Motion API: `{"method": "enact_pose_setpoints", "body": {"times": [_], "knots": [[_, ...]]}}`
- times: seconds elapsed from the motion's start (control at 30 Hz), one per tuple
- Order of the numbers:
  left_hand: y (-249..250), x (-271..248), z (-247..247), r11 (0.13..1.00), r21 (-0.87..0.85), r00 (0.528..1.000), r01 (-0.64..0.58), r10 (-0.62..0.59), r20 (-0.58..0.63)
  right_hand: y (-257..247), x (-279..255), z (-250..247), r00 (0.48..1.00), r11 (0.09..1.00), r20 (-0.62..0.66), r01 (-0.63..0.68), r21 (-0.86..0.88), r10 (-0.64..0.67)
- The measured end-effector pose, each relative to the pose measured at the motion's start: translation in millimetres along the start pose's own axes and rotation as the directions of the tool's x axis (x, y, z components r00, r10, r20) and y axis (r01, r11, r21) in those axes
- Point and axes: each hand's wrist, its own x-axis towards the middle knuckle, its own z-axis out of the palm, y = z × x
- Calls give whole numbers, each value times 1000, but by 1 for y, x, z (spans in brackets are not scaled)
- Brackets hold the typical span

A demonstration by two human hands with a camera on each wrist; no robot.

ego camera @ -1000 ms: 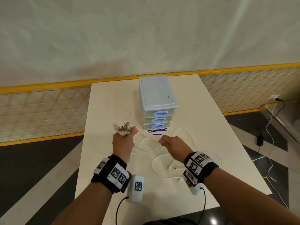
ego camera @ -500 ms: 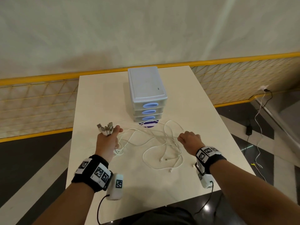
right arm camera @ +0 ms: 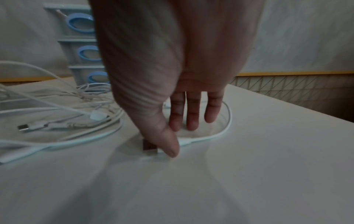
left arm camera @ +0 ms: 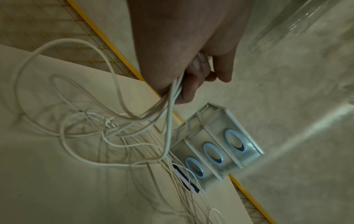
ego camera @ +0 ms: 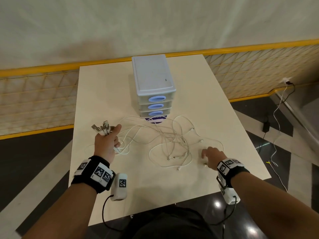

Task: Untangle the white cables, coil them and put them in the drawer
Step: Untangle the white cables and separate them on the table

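Untangling step, not coiling yet. Left hand [ego camera: 105, 144] grips a bunch of plugs [ego camera: 102, 129], fingers curled round the cables [ego camera: 165, 140], which trail right in a loose tangle on the tabletop [ego camera: 172, 183], near side of the drawer unit [ego camera: 154, 87]. All drawers look closed. Right hand [ego camera: 213, 156] is low at the right, fingers straight, thumb touching a loose USB plug [right arm camera: 149, 147], no grip on it. Next: pinch that plug and draw its cable clear of the tangle.

wall [ego camera: 155, 23]: pale, plain | fence [ego camera: 34, 100]: yellow mesh | floor [ego camera: 34, 152]: dark, glossy
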Motion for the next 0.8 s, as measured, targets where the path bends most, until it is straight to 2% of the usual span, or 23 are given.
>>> {"method": "enact_pose_setpoints", "body": {"times": [0.1, 0.17, 0.23, 0.3, 0.37, 0.47, 0.53, 0.67, 0.8], "knots": [[-1, -4, 1, 1000, -14, 1000, -18, 18, 6, -1, 0, 5, 1000, 997, -9, -6, -81, 5], [0, -6, 4, 1000, -19, 1000, -5, 5, -11, -3, 0, 5, 1000, 997, -6, -31, -68, 31], [2, -8, 6, 1000, -30, 1000, -6, 5, -17, -7, -2, 1, 998, 997, -48, -45, 56, 48], [5, -11, 7, 999, -24, 1000, -25, 25, 7, -11, -4, -12, 990, 952, -123, -29, 306, 70], [8, -13, 8, 999, -14, 999, -42, 43, 26, -17, -9, -34, 961, 835, -249, 41, 549, 117], [14, -18, 10, 998, -8, 997, -60, 61, 37, -32, -18, -73, 869, 697, -468, 233, 678, 164], [17, -21, 13, 998, -9, 996, -70, 70, 52, -45, -22, -96, 840, 626, -514, 307, 717, 176], [18, -27, 18, 996, -29, 993, -79, 81, 89, -73, -31, -121, 843, 496, -534, 435, 752, 70], [16, -34, 23, 995, -30, 985, -94, 97, 144, -107, -45, -127, 802, 537, -597, 516, 667, -28]]}}
